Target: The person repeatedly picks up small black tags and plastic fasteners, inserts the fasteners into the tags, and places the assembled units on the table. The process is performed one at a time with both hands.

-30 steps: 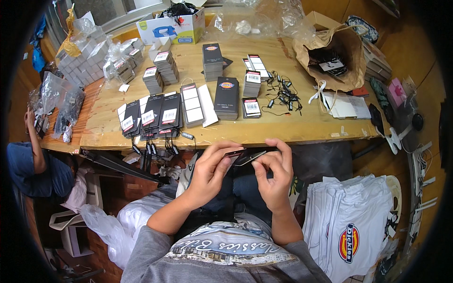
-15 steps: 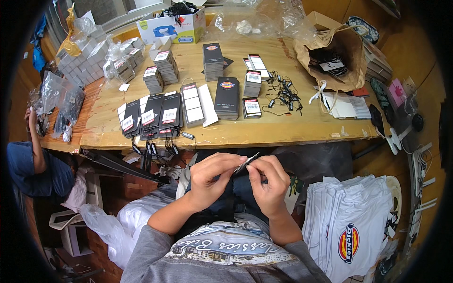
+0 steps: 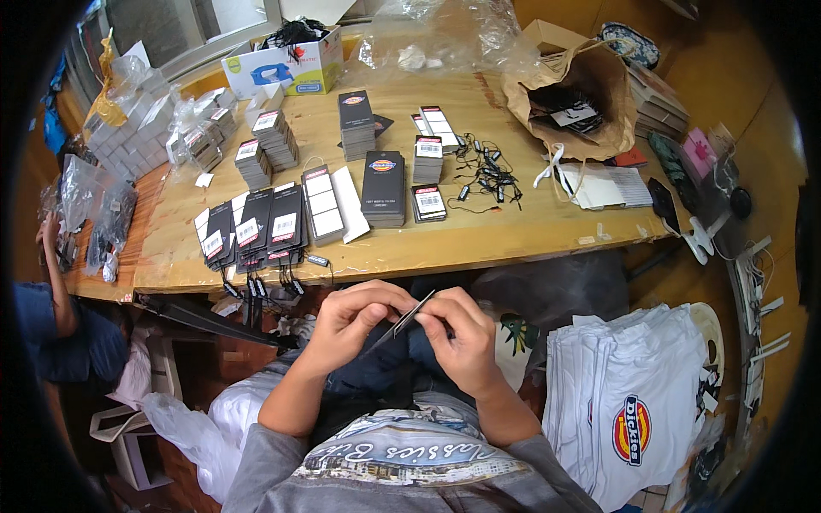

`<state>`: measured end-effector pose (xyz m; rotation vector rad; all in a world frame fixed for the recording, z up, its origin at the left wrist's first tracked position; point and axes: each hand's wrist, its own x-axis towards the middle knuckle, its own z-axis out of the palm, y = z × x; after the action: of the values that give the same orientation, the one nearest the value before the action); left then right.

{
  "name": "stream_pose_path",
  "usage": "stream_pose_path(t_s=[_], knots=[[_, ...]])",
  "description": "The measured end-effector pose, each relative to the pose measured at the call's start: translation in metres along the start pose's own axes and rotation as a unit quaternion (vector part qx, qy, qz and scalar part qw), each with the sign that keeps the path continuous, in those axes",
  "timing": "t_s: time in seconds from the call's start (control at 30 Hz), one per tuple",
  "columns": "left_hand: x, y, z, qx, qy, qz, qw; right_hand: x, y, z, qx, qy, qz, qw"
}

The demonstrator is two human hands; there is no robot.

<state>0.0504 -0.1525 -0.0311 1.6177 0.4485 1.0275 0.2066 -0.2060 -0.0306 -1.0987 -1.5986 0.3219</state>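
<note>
Between my two hands, just in front of the table's near edge, are dark hang tags, seen almost edge-on. My left hand pinches them from the left, thumb against fingers. On the other side my right hand grips their upper right end. Beyond the hands, a stack of black hang tags lies on the table, with another black stack behind it. To their right stand small stacks of white-and-red label cards and a tangle of black tag strings.
Strung black tags lie along the front edge of the wooden table. A brown paper bag and a printed box stand at the back. White shirts are piled at right. Another person's arm shows at left.
My view has shifted, so the table appears lower and further left. My hands still hold the hang tags, which now show more of their length between the fingers.
</note>
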Motion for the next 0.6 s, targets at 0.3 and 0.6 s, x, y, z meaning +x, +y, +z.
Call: stream_pose_path(t_s=[0.3,0.6], knots=[[-0.002,-0.017,0.007,-0.108,0.041,-0.041,0.992,-0.003,0.005,0.003,-0.013,-0.027,-0.031,0.999],[-0.006,-0.018,0.018,0.003,0.114,-0.009,0.993,-0.003,0.009,0.005,0.041,-0.017,0.03,0.999]])
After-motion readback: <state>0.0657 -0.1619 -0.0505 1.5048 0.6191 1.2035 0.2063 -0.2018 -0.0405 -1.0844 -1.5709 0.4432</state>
